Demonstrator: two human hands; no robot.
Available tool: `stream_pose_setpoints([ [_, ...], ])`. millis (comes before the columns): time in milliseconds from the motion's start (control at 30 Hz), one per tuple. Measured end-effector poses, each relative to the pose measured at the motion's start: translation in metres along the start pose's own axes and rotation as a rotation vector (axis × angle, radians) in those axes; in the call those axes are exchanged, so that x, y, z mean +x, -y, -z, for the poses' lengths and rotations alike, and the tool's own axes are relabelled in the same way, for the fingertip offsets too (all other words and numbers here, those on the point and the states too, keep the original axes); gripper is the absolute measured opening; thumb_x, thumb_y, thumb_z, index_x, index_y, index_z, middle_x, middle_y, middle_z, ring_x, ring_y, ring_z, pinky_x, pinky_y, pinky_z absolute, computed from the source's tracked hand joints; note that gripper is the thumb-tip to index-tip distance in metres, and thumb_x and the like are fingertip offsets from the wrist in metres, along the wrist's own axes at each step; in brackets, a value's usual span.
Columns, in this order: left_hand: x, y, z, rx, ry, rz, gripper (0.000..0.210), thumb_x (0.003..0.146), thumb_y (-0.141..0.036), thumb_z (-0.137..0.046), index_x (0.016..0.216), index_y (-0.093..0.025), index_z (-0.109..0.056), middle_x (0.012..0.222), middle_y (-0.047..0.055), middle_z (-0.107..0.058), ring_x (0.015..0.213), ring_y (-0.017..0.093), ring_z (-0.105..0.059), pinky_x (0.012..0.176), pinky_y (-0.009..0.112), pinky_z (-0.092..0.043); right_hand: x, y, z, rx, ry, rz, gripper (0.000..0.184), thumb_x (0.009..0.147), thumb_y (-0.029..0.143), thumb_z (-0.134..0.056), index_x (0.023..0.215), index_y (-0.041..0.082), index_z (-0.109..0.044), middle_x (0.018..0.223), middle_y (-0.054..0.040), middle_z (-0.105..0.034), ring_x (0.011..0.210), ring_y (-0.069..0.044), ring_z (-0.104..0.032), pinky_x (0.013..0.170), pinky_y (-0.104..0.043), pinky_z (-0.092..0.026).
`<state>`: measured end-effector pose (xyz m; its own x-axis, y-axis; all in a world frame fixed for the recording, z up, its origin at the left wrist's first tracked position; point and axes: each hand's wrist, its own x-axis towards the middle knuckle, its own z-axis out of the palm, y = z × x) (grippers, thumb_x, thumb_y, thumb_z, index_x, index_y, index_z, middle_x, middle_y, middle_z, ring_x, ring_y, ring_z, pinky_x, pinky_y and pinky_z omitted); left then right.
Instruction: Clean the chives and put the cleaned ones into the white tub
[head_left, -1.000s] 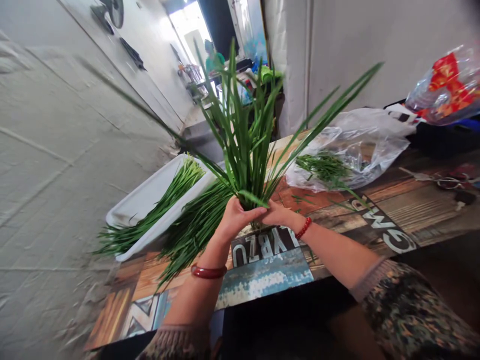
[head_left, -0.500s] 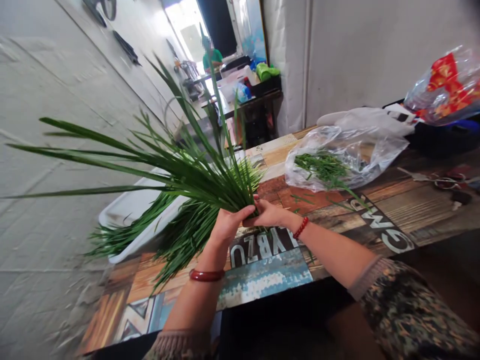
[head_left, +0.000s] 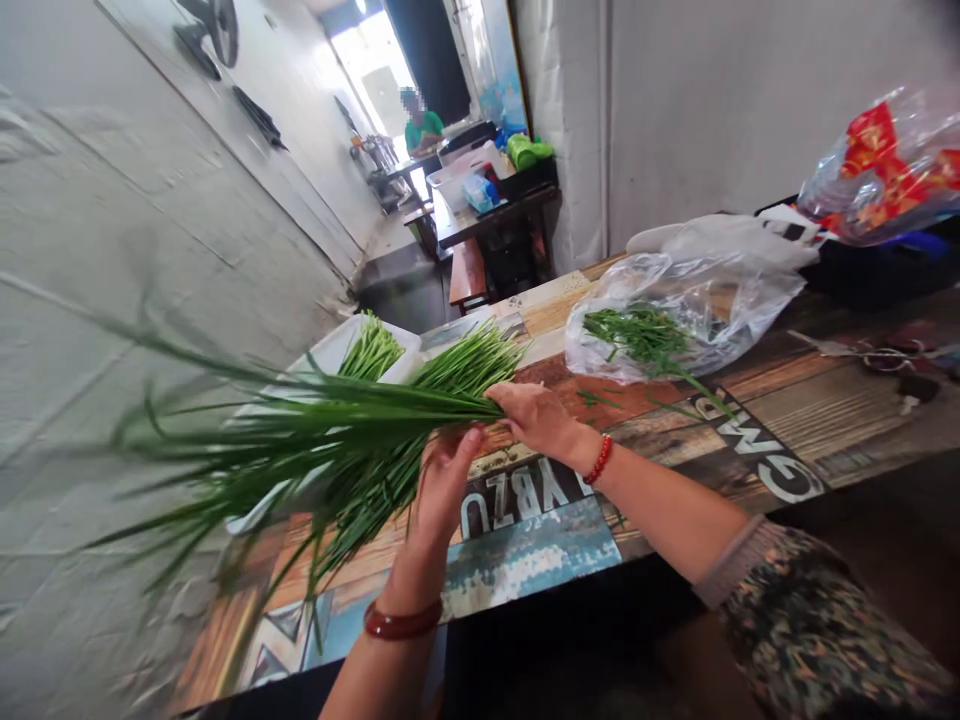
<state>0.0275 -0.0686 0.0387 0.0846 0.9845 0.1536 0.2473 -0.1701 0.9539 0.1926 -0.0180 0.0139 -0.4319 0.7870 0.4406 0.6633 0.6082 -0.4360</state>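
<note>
A bunch of long green garlic chives [head_left: 352, 425] stretches out to the left, its leaf ends blurred by motion. My right hand [head_left: 536, 415] is closed round the stem ends of this bunch. Just below the stems is my left hand [head_left: 444, 480], thumb apart from the fingers, which are partly hidden by leaves; it does not grip the bunch. Under the held leaves, a pile of chives [head_left: 472, 365] lies on the table [head_left: 540, 530] with pale stem ends pointing away. More chives [head_left: 371, 347] rest in a white tray [head_left: 409, 355] behind the pile.
A clear plastic bag [head_left: 750, 320] with green trimmings [head_left: 641, 335] lies on the right of the table. Keys [head_left: 911, 390] and a red-printed plastic bag [head_left: 874, 150] are farther right. At the back, a person in green [head_left: 424, 130] is near another table [head_left: 499, 210].
The held bunch has swung down from a raised fan to nearly level, pointing left. My left hand has let go of the stems and moved lower; the right hand keeps hold.
</note>
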Motion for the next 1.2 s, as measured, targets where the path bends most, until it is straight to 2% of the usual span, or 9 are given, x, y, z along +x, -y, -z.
stream_pose_setpoints([
  [100,-0.023,-0.014,-0.005,0.120,0.350,0.031,0.029,0.084,-0.042,-0.065,0.089,-0.014,-0.065,0.074,0.004,-0.067,0.063,0.014,-0.062,0.061,0.027,-0.051,0.000,0.001,0.009,-0.241,0.018,-0.036,0.022,0.096,0.013,-0.042,0.108,0.017,-0.060,0.097,-0.0097,-0.065,0.086,-0.021,-0.060,0.074,-0.030,-0.040],
  [167,-0.029,-0.031,-0.011,0.250,0.448,-0.158,0.022,0.086,-0.035,-0.063,0.096,-0.015,-0.066,0.083,0.006,-0.069,0.074,0.016,-0.064,0.069,0.029,-0.053,0.000,0.003,0.009,-0.293,0.040,0.009,0.019,0.098,0.018,-0.042,0.103,0.017,-0.060,0.094,-0.0093,-0.065,0.083,-0.020,-0.059,0.072,-0.031,-0.037],
  [333,0.004,-0.048,-0.011,0.640,0.045,-0.544,0.041,0.086,-0.032,-0.064,0.123,-0.017,-0.057,0.123,0.014,-0.062,0.119,0.026,-0.056,0.103,0.044,-0.044,-0.001,0.007,-0.002,-0.270,0.064,0.128,0.019,0.099,0.023,-0.043,0.101,0.017,-0.061,0.095,-0.0094,-0.066,0.087,-0.021,-0.058,0.074,-0.033,-0.035],
  [467,0.038,-0.019,0.004,0.808,0.298,-0.383,0.090,0.072,-0.041,-0.077,0.146,-0.013,-0.034,0.142,0.022,-0.049,0.132,0.032,-0.048,0.108,0.047,-0.041,0.001,0.007,-0.007,-0.303,0.070,0.118,0.020,0.098,0.017,-0.042,0.102,0.015,-0.061,0.094,-0.0099,-0.067,0.087,-0.021,-0.060,0.074,-0.034,-0.036],
  [567,0.046,0.000,0.007,0.911,0.432,-0.251,0.099,0.071,-0.032,-0.077,0.151,-0.013,-0.021,0.144,0.023,-0.048,0.130,0.031,-0.051,0.105,0.043,-0.043,0.001,0.008,-0.006,-0.310,0.072,0.143,0.017,0.096,0.015,-0.045,0.099,0.013,-0.061,0.095,-0.0110,-0.068,0.087,-0.022,-0.060,0.077,-0.036,-0.038],
  [800,0.046,0.001,-0.003,1.380,0.330,-0.076,0.044,0.087,-0.018,-0.051,0.131,-0.018,-0.047,0.115,0.014,-0.069,0.101,0.028,-0.068,0.078,0.034,-0.050,0.003,-0.011,0.018,-0.229,-0.145,-0.078,0.024,0.092,0.013,-0.048,0.112,0.016,-0.062,0.108,-0.0116,-0.067,0.102,-0.026,-0.057,0.091,-0.041,-0.038],
  [933,0.045,0.010,0.001,1.477,0.260,-0.053,0.025,0.089,-0.019,-0.048,0.113,-0.020,-0.053,0.107,0.009,-0.069,0.095,0.025,-0.068,0.072,0.031,-0.048,0.008,-0.042,0.025,0.120,-0.343,-0.327,0.030,0.090,0.013,-0.049,0.118,0.016,-0.061,0.108,-0.0106,-0.069,0.098,-0.021,-0.062,0.085,-0.034,-0.045],
  [1067,0.043,0.021,0.001,1.472,0.293,-0.082,0.024,0.087,-0.017,-0.050,0.111,-0.020,-0.053,0.105,0.008,-0.067,0.094,0.025,-0.067,0.072,0.032,-0.047,0.009,-0.054,0.015,0.498,-0.230,-0.348,0.025,0.093,0.031,-0.051,0.101,0.017,-0.069,0.085,-0.0033,-0.072,0.075,-0.015,-0.064,0.069,-0.026,-0.047],
  [1200,0.040,0.024,0.001,1.446,0.342,-0.110,0.022,0.088,-0.021,-0.051,0.110,-0.019,-0.053,0.102,0.009,-0.066,0.092,0.025,-0.066,0.072,0.033,-0.047,0.006,-0.046,0.004,0.466,-0.119,-0.264,0.018,0.085,0.030,-0.062,0.092,0.018,-0.073,0.079,-0.0014,-0.071,0.068,-0.013,-0.060,0.064,-0.024,-0.044],
])
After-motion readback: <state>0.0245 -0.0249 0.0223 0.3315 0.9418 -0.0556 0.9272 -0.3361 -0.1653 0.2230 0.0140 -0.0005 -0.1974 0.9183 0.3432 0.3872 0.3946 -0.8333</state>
